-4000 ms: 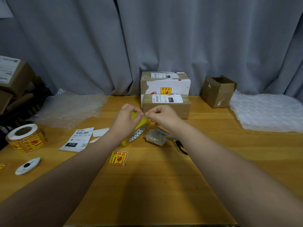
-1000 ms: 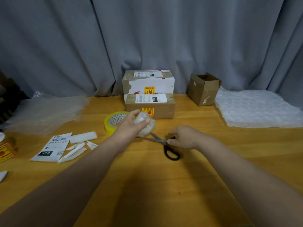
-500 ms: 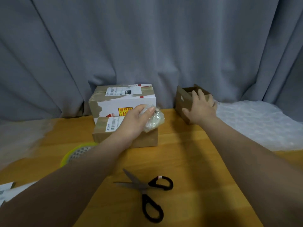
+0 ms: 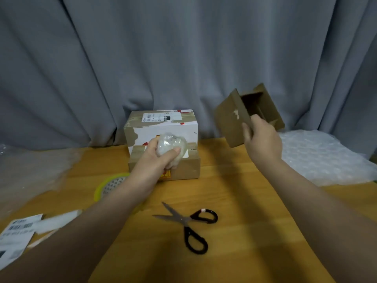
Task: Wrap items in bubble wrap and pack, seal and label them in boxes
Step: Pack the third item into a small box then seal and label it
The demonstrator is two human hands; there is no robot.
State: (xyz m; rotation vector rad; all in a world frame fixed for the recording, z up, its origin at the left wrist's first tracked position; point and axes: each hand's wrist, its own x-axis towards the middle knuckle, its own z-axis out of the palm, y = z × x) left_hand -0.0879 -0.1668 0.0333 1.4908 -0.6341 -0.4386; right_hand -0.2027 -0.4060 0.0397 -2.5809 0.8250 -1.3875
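1 pair of scissors [image 4: 187,221] lies open on the table [image 4: 244,231], nearer than both hands and between them. The left hand [image 4: 157,158] curls round a bubble-wrapped bundle [image 4: 170,146], with 2 sealed boxes [image 4: 163,125] just behind it. The right hand [image 4: 263,141] grips a small open box [image 4: 230,119], tilted, off the table.

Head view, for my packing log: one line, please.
left grip: holds bubble-wrapped item | right grip: holds open cardboard box aloft | scissors: on table
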